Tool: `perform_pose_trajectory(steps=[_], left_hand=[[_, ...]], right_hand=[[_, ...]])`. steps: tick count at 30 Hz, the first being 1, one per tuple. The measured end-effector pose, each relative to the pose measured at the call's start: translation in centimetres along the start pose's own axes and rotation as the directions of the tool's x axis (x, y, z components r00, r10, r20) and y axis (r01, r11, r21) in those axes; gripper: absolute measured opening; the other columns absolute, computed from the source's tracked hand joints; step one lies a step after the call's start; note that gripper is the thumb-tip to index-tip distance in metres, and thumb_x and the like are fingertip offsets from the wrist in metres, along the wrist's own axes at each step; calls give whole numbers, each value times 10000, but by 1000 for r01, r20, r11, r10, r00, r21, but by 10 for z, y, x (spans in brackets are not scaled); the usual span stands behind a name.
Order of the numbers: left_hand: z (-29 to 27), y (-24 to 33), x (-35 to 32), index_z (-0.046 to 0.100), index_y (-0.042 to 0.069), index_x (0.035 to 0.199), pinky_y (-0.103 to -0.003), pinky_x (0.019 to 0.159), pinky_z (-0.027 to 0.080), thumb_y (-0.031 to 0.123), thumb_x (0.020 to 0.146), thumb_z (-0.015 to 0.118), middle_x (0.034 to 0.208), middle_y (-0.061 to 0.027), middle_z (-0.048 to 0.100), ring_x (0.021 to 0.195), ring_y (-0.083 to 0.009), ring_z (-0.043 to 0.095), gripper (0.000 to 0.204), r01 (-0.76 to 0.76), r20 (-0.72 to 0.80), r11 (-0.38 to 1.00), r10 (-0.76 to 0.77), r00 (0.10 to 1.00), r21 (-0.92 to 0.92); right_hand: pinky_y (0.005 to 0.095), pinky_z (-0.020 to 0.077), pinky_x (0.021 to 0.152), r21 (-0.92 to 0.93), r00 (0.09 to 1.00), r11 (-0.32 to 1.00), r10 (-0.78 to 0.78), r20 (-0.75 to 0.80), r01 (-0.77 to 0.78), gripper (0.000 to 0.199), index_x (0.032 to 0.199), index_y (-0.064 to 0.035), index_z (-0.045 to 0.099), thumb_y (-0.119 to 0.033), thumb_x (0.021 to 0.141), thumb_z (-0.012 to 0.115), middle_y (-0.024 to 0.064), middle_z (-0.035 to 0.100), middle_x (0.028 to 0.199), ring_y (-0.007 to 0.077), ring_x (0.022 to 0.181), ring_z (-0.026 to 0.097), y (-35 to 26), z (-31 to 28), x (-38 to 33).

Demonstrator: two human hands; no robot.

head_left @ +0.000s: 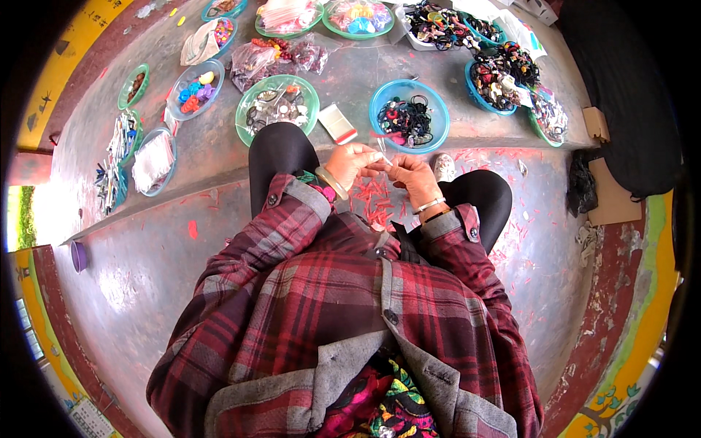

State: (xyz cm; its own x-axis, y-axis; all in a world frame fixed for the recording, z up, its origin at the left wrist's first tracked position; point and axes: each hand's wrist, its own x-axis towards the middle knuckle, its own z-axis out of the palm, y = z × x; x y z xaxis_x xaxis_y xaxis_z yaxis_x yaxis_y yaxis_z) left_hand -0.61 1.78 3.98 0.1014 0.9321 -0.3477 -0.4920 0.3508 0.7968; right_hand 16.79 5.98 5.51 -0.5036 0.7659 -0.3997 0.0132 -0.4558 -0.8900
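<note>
In front of my knees both hands are raised close together, fingertips nearly meeting. My left hand (348, 165) pinches a small, thin, pale strip (382, 148). My right hand (413, 179) is closed at the strip's lower end, thumb and finger pressed together. What the strip is made of is too small to tell. Just beyond the hands stands a blue basin (382, 93) with black cords and red and pink pieces. Left of it lies a small white box with a red edge (337, 124). A green basin (242, 109) of mixed small parts stands behind my left knee.
Many red scraps (376, 204) litter the floor below my hands. A raised grey ledge (212, 157) carries several more basins, including a blue bowl of cords and trinkets (473, 82) and a tray of white packets (155, 191). A purple cup (79, 257) stands at the left.
</note>
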Motion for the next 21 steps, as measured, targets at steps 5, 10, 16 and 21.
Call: perform_pose_trajectory(steps=[5, 10, 16, 21], left_hand=[[1, 2, 1, 560, -39, 946, -224, 575, 495, 124, 831, 546, 907, -141, 614, 787, -190, 617, 200, 18, -31, 999, -18, 999, -27], [-4, -4, 4, 563, -32, 947, -223, 565, 492, 135, 825, 557, 900, -139, 617, 784, -196, 617, 206, 24, -71, 997, -29, 997, -71], [-3, -3, 2, 570, -19, 928, -233, 605, 493, 133, 827, 552, 889, -119, 621, 817, -191, 611, 184, 25, -64, 994, -31, 997, -103], [-2, -4, 2, 553, -2, 967, -237, 628, 498, 132, 830, 544, 919, -112, 614, 844, -182, 603, 192, 12, -29, 994, -16, 999, -109]], right_hand=[[189, 369, 567, -15, 998, 999, -32, -45, 31, 66, 748, -56, 596, -115, 768, 617, -16, 557, 657, 60, 599, 489, 2, 1, -1], [187, 368, 547, -53, 981, 989, -141, -136, 135, 81, 732, -28, 594, -97, 770, 613, -5, 561, 661, 64, 580, 480, 5, 5, 1], [185, 364, 530, -204, 960, 960, -227, -166, 191, 71, 719, -8, 590, -61, 753, 622, -7, 556, 645, 55, 571, 471, 3, 8, 1], [183, 373, 521, -308, 954, 936, -236, -183, 172, 73, 715, -3, 590, -55, 740, 633, -6, 558, 632, 49, 564, 474, 4, 3, 3]])
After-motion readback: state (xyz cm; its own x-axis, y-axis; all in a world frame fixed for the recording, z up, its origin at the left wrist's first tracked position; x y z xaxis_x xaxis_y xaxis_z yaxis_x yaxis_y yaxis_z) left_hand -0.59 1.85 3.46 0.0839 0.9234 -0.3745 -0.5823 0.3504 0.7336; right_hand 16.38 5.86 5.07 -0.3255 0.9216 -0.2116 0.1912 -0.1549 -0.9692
